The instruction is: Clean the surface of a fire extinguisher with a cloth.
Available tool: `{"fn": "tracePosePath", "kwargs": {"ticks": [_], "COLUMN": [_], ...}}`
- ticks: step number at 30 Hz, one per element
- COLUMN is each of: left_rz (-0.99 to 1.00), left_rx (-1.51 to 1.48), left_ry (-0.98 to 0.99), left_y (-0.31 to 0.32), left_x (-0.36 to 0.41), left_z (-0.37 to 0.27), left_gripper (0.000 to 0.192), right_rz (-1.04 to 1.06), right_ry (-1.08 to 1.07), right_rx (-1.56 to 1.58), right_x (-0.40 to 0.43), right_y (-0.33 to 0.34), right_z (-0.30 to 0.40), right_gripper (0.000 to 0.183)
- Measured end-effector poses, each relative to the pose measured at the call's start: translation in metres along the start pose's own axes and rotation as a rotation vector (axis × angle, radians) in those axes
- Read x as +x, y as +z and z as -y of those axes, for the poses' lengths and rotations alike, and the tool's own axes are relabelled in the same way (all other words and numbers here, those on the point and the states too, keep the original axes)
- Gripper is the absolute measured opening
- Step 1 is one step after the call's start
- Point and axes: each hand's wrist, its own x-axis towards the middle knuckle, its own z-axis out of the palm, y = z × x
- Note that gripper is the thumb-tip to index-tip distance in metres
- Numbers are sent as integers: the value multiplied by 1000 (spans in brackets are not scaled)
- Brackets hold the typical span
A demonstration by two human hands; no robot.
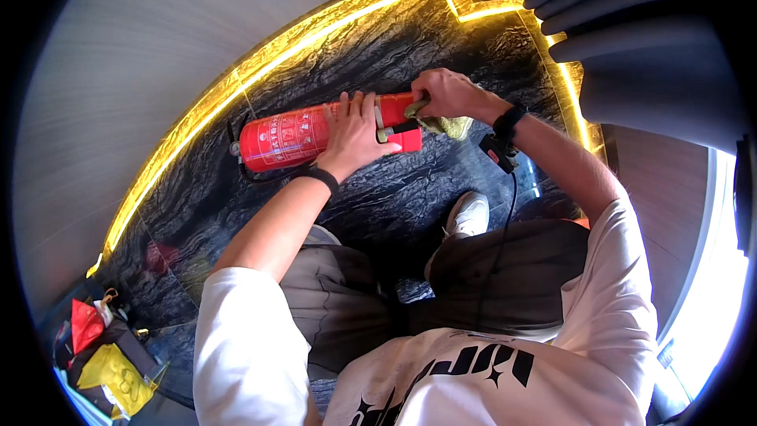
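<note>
A red fire extinguisher [284, 136] lies on its side on the dark marbled floor, its valve end at the left and white writing on its body. My left hand [355, 136] grips it near the right end, fingers spread over the far side and thumb towards me. Beside that thumb, a black nozzle [406, 126] lies against the red end part [393, 105]. My right hand [443, 92] holds a bunched yellow-green cloth [452, 126] at this right end. The hand partly hides the cloth.
A glowing yellow light strip [284, 62] runs along the foot of the grey wall [148, 41]. Dark curtains [644, 65] hang at the upper right. Red and yellow bags [115, 376] lie at the lower left. A black cable [510, 213] trails from a device at my right wrist.
</note>
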Motion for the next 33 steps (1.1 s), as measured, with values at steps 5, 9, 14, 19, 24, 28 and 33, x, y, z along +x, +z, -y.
{"fn": "tracePosePath", "kwargs": {"ticks": [5,9,14,19,24,28,33], "left_rz": [-348,-268,-292,-246,-227,-239,-67], "left_rx": [-120,-129,-106,-129,-152,-159,-286], "left_ry": [330,365,427,377,378,384,350], "left_y": [-6,6,11,8,5,8,-11], "left_x": [-1,3,16,27,30,27,17], "left_z": [0,-11,-8,-1,-3,2,6], "left_gripper": [62,41,31,30,30,31,55], "right_rz": [-1,13,32,-54,-260,-149,142], "right_ry": [57,132,242,302,332,313,145], "right_rx": [-9,130,254,242,162,208,151], "right_x": [3,2,-11,-15,-3,5,1], "right_y": [0,1,9,12,19,15,-6], "right_z": [-5,-14,-35,-43,-27,-17,-12], "right_gripper": [28,31,37,40,37,35,29]}}
